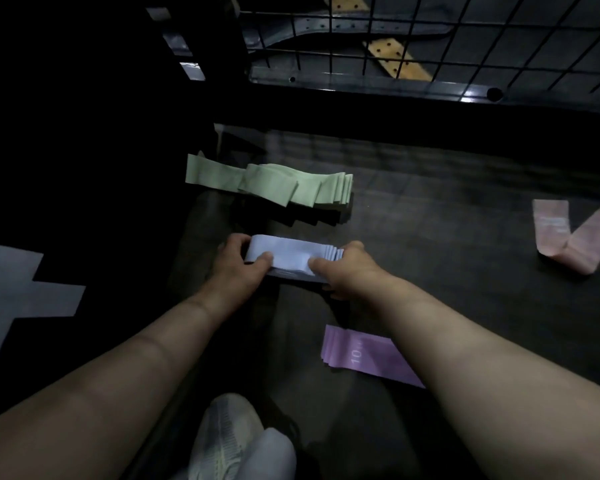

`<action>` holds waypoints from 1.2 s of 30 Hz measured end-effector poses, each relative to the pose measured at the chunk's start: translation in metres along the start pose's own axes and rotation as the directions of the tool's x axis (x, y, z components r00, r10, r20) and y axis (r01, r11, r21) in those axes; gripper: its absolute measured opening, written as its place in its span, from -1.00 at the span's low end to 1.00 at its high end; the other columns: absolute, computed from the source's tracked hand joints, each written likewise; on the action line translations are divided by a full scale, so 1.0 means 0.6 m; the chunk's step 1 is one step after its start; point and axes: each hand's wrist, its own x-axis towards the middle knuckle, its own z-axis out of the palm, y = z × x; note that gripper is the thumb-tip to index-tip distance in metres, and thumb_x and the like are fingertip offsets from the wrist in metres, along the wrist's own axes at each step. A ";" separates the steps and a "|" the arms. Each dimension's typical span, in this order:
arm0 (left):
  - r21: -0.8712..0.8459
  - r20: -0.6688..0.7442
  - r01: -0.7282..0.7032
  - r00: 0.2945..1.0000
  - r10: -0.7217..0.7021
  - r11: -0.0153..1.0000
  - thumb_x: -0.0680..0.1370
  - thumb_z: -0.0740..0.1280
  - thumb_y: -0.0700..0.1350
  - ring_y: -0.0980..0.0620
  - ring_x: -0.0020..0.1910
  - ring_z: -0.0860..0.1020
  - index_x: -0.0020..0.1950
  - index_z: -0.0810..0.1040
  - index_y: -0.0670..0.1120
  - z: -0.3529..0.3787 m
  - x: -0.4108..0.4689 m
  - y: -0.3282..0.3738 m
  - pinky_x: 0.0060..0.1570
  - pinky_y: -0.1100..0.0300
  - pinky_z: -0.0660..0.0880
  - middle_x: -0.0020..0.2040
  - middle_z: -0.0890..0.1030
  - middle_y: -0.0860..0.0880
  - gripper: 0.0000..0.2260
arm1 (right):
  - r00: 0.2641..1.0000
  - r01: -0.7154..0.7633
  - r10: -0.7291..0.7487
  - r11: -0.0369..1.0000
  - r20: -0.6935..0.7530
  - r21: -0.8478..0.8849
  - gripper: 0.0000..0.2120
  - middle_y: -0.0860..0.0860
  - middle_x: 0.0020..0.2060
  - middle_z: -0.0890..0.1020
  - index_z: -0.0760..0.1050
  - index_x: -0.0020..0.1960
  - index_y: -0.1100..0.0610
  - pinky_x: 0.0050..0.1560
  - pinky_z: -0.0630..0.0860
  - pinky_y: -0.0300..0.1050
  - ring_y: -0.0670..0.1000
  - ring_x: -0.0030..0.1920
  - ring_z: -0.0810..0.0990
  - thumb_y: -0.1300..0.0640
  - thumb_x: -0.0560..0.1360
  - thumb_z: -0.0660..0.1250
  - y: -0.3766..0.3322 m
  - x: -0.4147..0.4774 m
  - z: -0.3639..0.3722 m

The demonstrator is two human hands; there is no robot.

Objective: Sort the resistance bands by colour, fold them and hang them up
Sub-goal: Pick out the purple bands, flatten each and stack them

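A stack of pale blue bands (291, 254) lies on the dark floor at the centre. My left hand (241, 263) grips its left end, thumb on top. My right hand (343, 268) grips its right end, where several layered edges show. Just beyond lies a pile of light green bands (274, 183), fanned out. A purple band (357, 353) marked "10" lies under my right forearm. Pink bands (568, 237) lie bent at the right edge.
A black wire grid rack (430, 46) stands at the back above a dark glossy base (361, 86). Pale tape markings (21, 289) cross the floor at the left. A light shoe (222, 438) shows at the bottom.
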 end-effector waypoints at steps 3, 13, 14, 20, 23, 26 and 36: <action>0.202 -0.007 -0.088 0.996 0.091 0.976 0.56 0.37 0.02 -0.10 0.38 0.34 0.42 0.40 -0.14 -0.002 -0.010 -0.007 0.36 0.19 0.23 0.39 0.35 -0.15 -0.52 | 0.997 0.026 -0.038 0.983 -0.064 -0.180 -0.46 0.20 0.28 0.42 0.23 0.33 0.20 0.19 0.48 0.02 0.26 0.22 0.52 -0.09 0.54 0.33 -0.008 -0.008 0.006; 0.161 0.216 -0.382 0.913 0.345 0.910 0.42 0.48 -0.31 -0.03 0.34 0.40 0.42 0.41 -0.13 -0.027 0.019 -0.024 0.28 0.37 0.22 0.38 0.39 -0.14 -0.41 | 0.976 0.089 -0.099 0.994 -0.194 -0.063 -0.50 0.19 0.25 0.50 0.31 0.32 0.20 0.11 0.41 -0.10 0.18 0.20 0.52 -0.03 0.53 0.38 0.023 -0.021 0.006; 0.144 0.196 -0.374 0.918 0.344 0.916 0.41 0.48 -0.33 -0.03 0.26 0.44 0.37 0.45 -0.14 -0.029 0.024 -0.020 0.19 0.42 0.24 0.32 0.43 -0.14 -0.45 | 0.973 0.105 -0.112 0.993 -0.204 -0.045 -0.52 0.18 0.22 0.52 0.33 0.30 0.19 0.07 0.40 -0.12 0.15 0.15 0.53 -0.03 0.53 0.39 0.023 -0.021 0.007; 0.167 0.192 -0.400 0.910 0.368 0.901 0.33 0.54 -0.32 -0.02 0.15 0.47 0.26 0.51 -0.15 -0.042 0.050 -0.023 0.06 0.43 0.31 0.17 0.44 -0.05 -0.48 | 0.963 0.142 -0.151 0.988 -0.222 -0.059 -0.53 0.16 0.21 0.52 0.33 0.30 0.17 0.13 0.43 -0.08 0.15 0.18 0.53 -0.04 0.53 0.37 0.017 -0.020 0.019; 0.203 0.274 -0.381 0.907 0.321 0.902 0.33 0.57 -0.28 0.06 0.22 0.39 0.36 0.48 -0.09 -0.047 0.058 -0.026 0.20 0.35 0.24 0.21 0.36 0.02 -0.38 | 0.967 0.096 -0.119 0.989 -0.225 -0.109 -0.49 0.19 0.28 0.43 0.31 0.35 0.18 0.23 0.41 -0.03 0.22 0.25 0.48 -0.07 0.54 0.35 0.009 -0.016 0.025; 0.258 0.356 -0.424 0.877 0.323 0.868 0.34 0.59 -0.19 0.07 0.21 0.38 0.36 0.48 -0.04 -0.054 0.071 -0.022 0.25 0.29 0.28 0.20 0.34 0.05 -0.38 | 0.969 0.063 -0.095 0.987 -0.230 -0.145 -0.47 0.19 0.29 0.40 0.34 0.35 0.16 0.28 0.41 0.02 0.24 0.28 0.44 -0.13 0.53 0.33 0.005 -0.013 0.027; 0.202 0.355 -0.414 0.876 0.328 0.887 0.37 0.55 -0.24 0.05 0.23 0.40 0.37 0.48 -0.06 -0.052 0.064 -0.020 0.22 0.33 0.28 0.23 0.36 -0.01 -0.41 | 0.978 0.088 -0.097 0.995 -0.184 -0.055 -0.49 0.20 0.28 0.49 0.39 0.39 0.17 0.25 0.43 -0.06 0.19 0.23 0.51 -0.10 0.55 0.31 0.012 -0.010 0.036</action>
